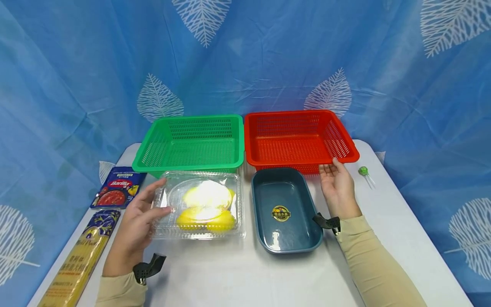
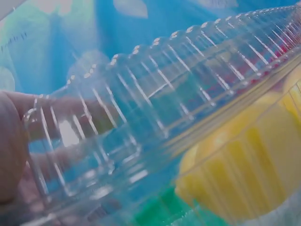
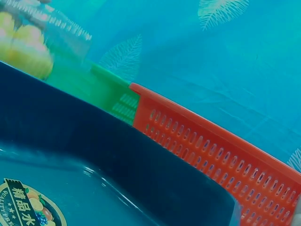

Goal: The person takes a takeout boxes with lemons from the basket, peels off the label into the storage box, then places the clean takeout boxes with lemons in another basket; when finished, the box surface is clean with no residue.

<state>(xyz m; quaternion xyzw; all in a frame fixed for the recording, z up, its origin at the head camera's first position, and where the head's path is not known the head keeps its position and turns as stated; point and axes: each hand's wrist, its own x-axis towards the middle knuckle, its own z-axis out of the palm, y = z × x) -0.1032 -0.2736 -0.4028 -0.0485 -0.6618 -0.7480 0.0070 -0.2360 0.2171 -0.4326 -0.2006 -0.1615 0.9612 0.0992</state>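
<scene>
My left hand grips the left end of a clear plastic clamshell box, thumb over the lid. Several yellow lemons lie inside its right part; the left wrist view shows one lemon through the ribbed wall. The box overlaps the front of the green basket in the head view. My right hand is palm up with loosely bent fingers, fingertips right at the front rim of the red basket. Left of that wrist sits a dark blue tray with a fruit sticker.
Along the table's left side lie a blue Barilla pouch and a long pack of spaghetti. A green lollipop lies right of the red basket. Behind the baskets hangs a blue leaf-print cloth.
</scene>
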